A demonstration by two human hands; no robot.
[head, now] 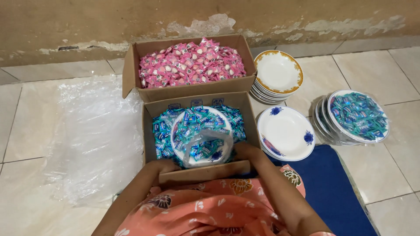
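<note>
White plate with blue flowers (pixel 201 135), heaped with blue-and-teal wrapped candies (pixel 197 124), sits inside the near brown cardboard box (pixel 199 175) on top of the loose candies that fill it. A bit of clear plastic film (pixel 205 146) lies over the plate's near side.

Left hand (pixel 164 166) is at the plate's near-left rim, low in the box; right hand (pixel 245 150) is at the near-right rim. Fingers on both are mostly hidden behind the box wall and the candies, so can't tell how far they are closed or whether they actually grasp the rim; both look curled, touching or just under the plate edge.

Judgement: to handle this well, keep the plate level, support it from both sides under the rim, and go slow so the heap doesn't slide off the near edge where the film is loose.

Around it: far brown cardboard box (pixel 188 89) full of pink wrapped candies (pixel 190 63), touching the near box. Stack of white gold-rimmed plates (pixel 280 72) to the right by the wall. Empty white blue-flowered plates (pixel 286 131) just beside the near box. Further right, a stack of film-wrapped plates filled with teal candies (pixel 356 116). Clear plastic sheet (pixel 87 131) on the tiled floor (pixel 380 175) at left; blue mat (pixel 328 188) under the person's right side.
</note>
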